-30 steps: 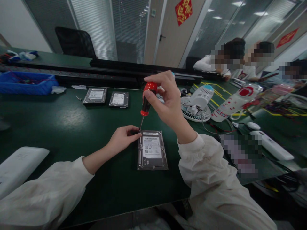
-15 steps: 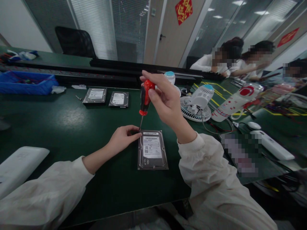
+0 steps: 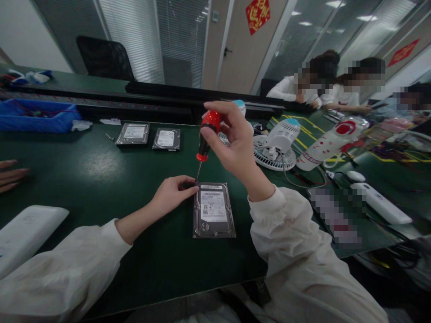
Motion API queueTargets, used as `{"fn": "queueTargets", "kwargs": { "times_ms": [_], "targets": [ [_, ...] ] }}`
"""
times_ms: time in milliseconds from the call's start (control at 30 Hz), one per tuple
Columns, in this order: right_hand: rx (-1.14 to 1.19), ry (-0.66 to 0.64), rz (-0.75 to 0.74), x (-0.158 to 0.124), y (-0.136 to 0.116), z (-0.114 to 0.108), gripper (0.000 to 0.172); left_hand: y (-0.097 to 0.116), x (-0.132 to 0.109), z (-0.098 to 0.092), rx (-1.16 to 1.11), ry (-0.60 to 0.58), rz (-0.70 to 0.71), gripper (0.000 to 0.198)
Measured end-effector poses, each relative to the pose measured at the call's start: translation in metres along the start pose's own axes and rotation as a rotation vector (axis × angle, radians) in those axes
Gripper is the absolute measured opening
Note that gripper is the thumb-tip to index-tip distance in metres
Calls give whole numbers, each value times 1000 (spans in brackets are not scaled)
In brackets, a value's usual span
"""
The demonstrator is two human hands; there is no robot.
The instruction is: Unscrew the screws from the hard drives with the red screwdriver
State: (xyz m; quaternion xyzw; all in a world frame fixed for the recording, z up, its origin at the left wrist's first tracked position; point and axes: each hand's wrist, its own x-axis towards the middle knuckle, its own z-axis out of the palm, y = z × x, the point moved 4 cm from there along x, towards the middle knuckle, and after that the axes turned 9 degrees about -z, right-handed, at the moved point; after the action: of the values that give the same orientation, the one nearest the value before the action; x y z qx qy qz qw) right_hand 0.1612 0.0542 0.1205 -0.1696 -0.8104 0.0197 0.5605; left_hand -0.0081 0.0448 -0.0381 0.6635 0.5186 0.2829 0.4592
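A silver hard drive (image 3: pixel 213 211) with a white label lies flat on the green tabletop. My right hand (image 3: pixel 232 134) is closed around the red-and-black handle of a screwdriver (image 3: pixel 203 146), fingers curled at its top. The shaft points down, nearly upright, with its tip at the drive's upper left corner. Beside that tip, my left hand (image 3: pixel 171 193) pinches the same corner between thumb and fingers. Whether a screw sits under the tip is hidden by the fingers.
Two more hard drives, one (image 3: pixel 133 134) left of the other (image 3: pixel 166 139), lie farther back. A blue bin (image 3: pixel 38 119) stands far left, near another person's hand (image 3: pixel 11 176). White fans (image 3: pixel 278 143), a bottle (image 3: pixel 332 141) and a power strip (image 3: pixel 382 202) are at right.
My right hand has turned around the screwdriver handle, with its fingers shifted slightly right. The left hand and the drive stay put. Another person's hand has come in at the left edge.
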Motion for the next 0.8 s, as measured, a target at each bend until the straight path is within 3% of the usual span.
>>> {"fn": "queueTargets", "kwargs": {
  "times_ms": [267, 467, 633, 800],
  "targets": [
    [51, 3, -70, 3, -8, -2, 28, 1, -1, 0, 1, 2, 1, 42],
    [-76, 21, -10, 3, -4, -5, 30, 3, -2, -1, 6, -1, -8, 43],
    [-21, -19, -40, 3, -5, -2, 31, 2, -2, -1, -1, -7, -12, 44],
    [-95, 34, -16, 3, -4, -5, 30, 1, -1, 0, -6, -2, -11, 45]
  ]
}}
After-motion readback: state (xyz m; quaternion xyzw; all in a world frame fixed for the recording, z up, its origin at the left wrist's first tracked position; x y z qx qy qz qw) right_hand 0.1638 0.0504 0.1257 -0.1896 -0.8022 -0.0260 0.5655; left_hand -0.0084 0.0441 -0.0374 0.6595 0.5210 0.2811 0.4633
